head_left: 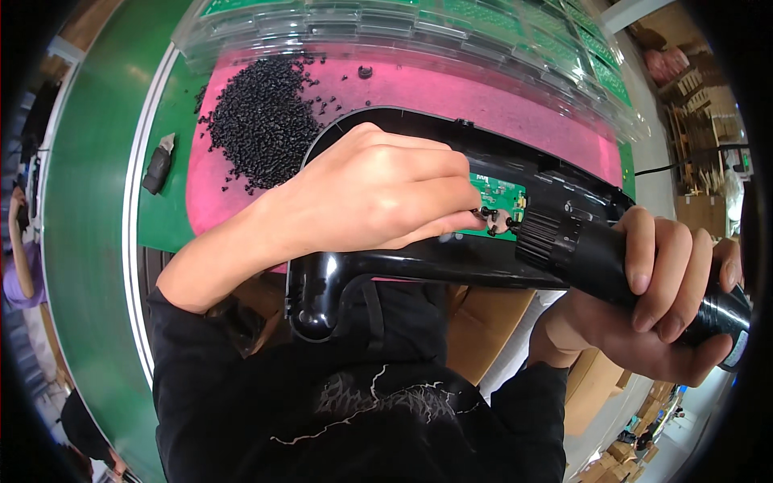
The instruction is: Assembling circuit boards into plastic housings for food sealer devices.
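Observation:
My left hand (386,189) is closed in a pinch over a black plastic housing (427,262). Small black screws (488,213) show at its fingertips, and its palm hides part of the housing. Wrapped in the fingers of my right hand (672,278) is a black electric screwdriver (592,253). It slants in from the right, with its bit end close to my left fingertips. Inside the housing, a green circuit board (501,191) shows between the left hand and the screwdriver's collar.
A large heap of black screws (262,121) lies on the pink mat (451,92), with some scattered beside it. Clear plastic trays (386,40) with green boards stand behind. A black-wrapped tool (158,167) lies at left. Cardboard boxes (491,322) sit below the table edge.

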A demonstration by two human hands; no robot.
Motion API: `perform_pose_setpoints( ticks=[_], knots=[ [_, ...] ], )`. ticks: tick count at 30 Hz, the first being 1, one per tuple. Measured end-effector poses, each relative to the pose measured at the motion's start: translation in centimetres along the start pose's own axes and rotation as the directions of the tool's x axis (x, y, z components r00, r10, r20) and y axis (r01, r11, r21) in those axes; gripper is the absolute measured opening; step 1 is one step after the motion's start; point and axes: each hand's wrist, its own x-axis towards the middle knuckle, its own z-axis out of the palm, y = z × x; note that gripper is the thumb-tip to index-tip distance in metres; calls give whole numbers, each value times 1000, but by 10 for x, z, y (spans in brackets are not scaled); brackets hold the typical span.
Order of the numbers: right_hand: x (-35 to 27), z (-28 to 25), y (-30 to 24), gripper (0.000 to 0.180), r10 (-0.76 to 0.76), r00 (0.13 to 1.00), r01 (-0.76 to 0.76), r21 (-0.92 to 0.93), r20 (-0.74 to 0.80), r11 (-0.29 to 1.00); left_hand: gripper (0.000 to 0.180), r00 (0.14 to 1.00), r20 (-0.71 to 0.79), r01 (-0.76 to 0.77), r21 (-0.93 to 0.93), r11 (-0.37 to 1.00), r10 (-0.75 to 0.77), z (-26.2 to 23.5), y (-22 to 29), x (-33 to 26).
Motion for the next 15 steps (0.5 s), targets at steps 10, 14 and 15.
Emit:
perform_pose_setpoints(
  ticks=[10, 14, 15],
  knots=[
    [-4, 0, 5, 39, -58, 998, 56, -95, -12, 994, 20, 992, 59, 122, -118, 985, -116, 1, 1, -1],
    [-5, -5, 7, 40, -97, 995, 98, -53, 18, 994, 22, 991, 76, 117, -106, 987, -110, 1, 0, 0],
    [-5, -6, 7, 41, -102, 994, 103, -28, 29, 994, 21, 991, 70, 118, -107, 987, -111, 1, 1, 0]
  ],
)
